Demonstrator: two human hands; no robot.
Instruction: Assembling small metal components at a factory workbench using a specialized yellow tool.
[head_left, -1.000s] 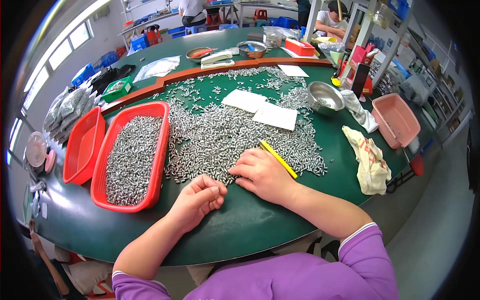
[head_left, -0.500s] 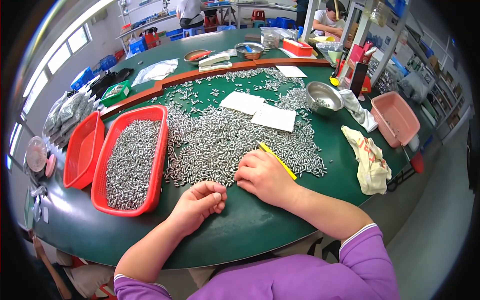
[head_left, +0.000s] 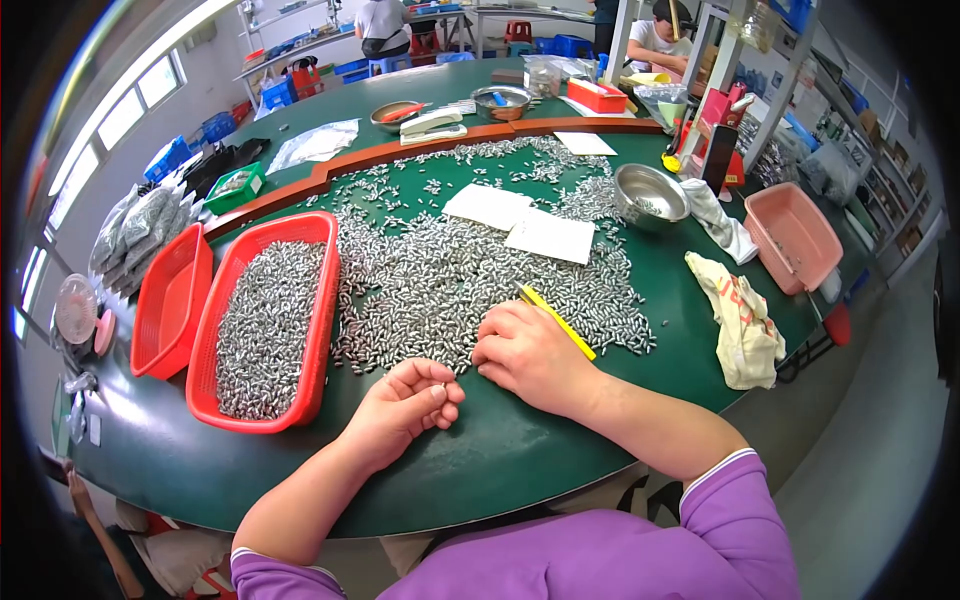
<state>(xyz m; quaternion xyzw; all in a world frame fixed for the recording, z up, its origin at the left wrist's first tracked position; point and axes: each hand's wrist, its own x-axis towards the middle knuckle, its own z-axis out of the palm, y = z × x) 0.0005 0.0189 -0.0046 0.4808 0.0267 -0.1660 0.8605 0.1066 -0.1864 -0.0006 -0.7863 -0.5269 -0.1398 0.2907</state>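
Note:
A broad spread of small silver, rod-like metal pieces (head_left: 430,280) covers the green table (head_left: 480,450) in front of me. At its near edge, my left hand (head_left: 408,408) is turned partly palm up, fingers curled and thumb close to the fingertips. Anything in that pinch is too small to make out. Close by on the right, my right hand (head_left: 530,352) rests palm down with bent fingers, their tips at the pieces and partly hidden. A slim yellow tool (head_left: 565,325), like a pen or cutter, lies slanted along that hand's far side; whether it is gripped cannot be seen.
A red basket (head_left: 325,330) full of the same pieces stands left, beside another red basket (head_left: 165,310). White papers (head_left: 550,237) lie on the spread. A steel bowl (head_left: 650,195), a cloth (head_left: 735,320) and a pink basket (head_left: 795,230) sit right. A wooden strip (head_left: 400,150) borders the far side.
My left hand's fingers have shifted slightly right, toward my right hand. The right hand and the yellow tool stay nearly in place; the whole view has moved a little.

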